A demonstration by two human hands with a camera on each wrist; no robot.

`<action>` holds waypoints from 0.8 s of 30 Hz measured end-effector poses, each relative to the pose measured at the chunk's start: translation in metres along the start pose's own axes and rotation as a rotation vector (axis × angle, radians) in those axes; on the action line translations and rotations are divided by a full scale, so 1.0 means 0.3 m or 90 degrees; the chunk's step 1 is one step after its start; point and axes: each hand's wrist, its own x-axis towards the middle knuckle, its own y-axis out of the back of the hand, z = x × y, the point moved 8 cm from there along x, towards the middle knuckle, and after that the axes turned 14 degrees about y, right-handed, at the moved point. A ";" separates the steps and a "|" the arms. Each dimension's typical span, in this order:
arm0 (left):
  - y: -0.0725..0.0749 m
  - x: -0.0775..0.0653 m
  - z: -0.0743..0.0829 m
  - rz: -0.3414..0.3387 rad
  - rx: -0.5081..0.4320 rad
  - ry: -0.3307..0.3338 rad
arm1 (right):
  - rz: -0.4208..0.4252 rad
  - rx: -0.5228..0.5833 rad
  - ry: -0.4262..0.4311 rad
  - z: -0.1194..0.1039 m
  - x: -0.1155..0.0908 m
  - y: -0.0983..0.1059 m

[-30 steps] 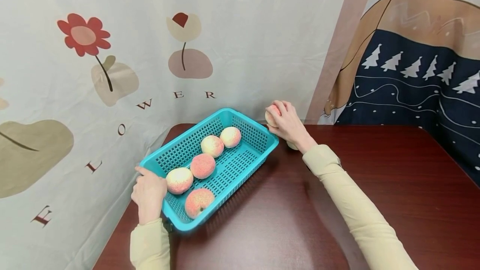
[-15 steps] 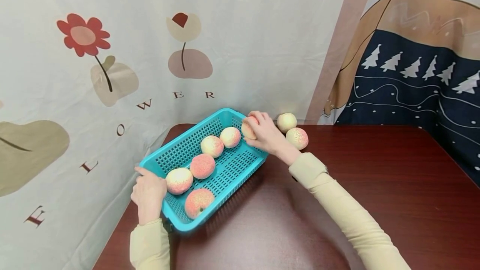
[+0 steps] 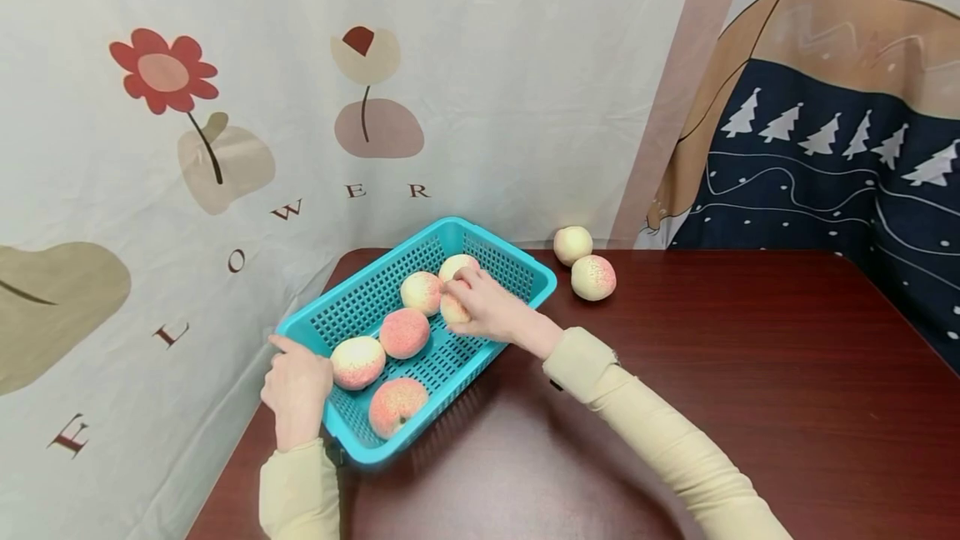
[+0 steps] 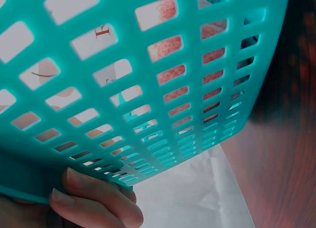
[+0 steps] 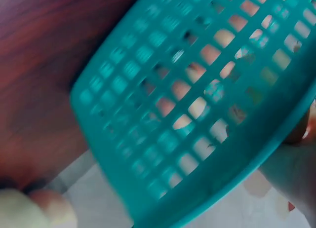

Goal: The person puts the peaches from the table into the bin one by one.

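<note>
A turquoise perforated plastic basket (image 3: 513, 269) stands at an angle on the table, several pinkish-cream peaches inside it. At its near left end, my left hand (image 3: 296, 386) holds the rim; in the left wrist view its fingers (image 4: 101, 201) curl under that rim. My right hand (image 3: 487, 307) reaches over the front side and grips a peach (image 3: 453, 311) low inside the basket, in front of the two rear peaches. Fingers partly cover the held fruit. The right wrist view mostly takes in the basket's outer wall (image 5: 113, 173), the hand largely hidden behind it.
Two more peaches, a pale one (image 3: 573, 245) and a pink-tinged one (image 3: 593, 277), lie on the dark red-brown table (image 3: 757, 357) right of the basket. A printed cloth (image 3: 487, 90) hangs behind, close to the basket's back corner.
My right hand has carried a peach from the table's back edge, over the basket's right end, and down among the other peaches. The left hand has stayed on the rim.
</note>
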 end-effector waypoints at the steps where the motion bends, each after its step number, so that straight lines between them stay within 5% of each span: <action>1: 0.000 0.001 0.000 -0.001 0.002 0.001 | -0.016 0.007 -0.003 -0.010 0.006 -0.012; 10: 0.001 0.002 0.001 -0.005 0.003 0.004 | -0.166 0.045 -0.042 -0.082 0.047 -0.113; 24: 0.001 0.001 0.003 -0.013 0.012 0.007 | -0.277 0.103 -0.076 -0.104 0.069 -0.200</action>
